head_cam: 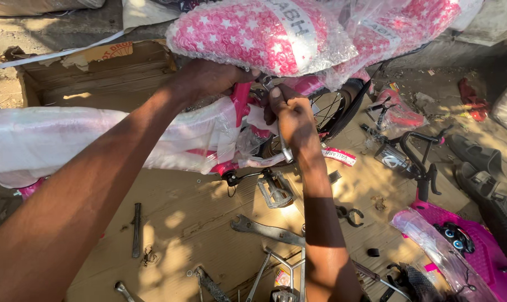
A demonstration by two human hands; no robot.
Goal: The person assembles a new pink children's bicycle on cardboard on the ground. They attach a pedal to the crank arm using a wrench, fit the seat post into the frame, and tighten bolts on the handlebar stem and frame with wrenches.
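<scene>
From the head view, I am looking down at a pink bike (231, 120) lying wrapped in plastic on flattened cardboard (169, 218). My left hand (211, 75) is gripping the frame just under the saddle (253, 33), its grip closed around the pink tube there. My right hand (290, 114) is holding a spanner (281, 140), its grip closed on the steel shaft, with the head up at the saddle clamp and the tail hanging down toward the pedal (275, 190).

What could go wrong, as I judge it: the spanner could be slipping off the nut, because its head is hidden behind my fingers and I cannot tell how well it is seated. A slip would be sending my knuckles into the wheel (334, 112) just beside them. The plastic under my left hand could also be sliding, letting the frame twist as I am pulling. Loose tools are lying near my forearms, so a jerk could be knocking them about.

The bike itself is looking new: the frame is bright pink, the long part to the left is sheathed in milky white wrap, and the saddle is pink with white stars under bubble wrap. A second wrapped saddle (410, 25) is sitting just beside it. The black tyre and spokes are showing behind my right hand.

Around me, a wrench (264, 229) is lying on the cardboard below the pedal, a handlebar (415, 162) with black grips is resting to the right, and black sandals (477, 162) are lying beyond it.
</scene>
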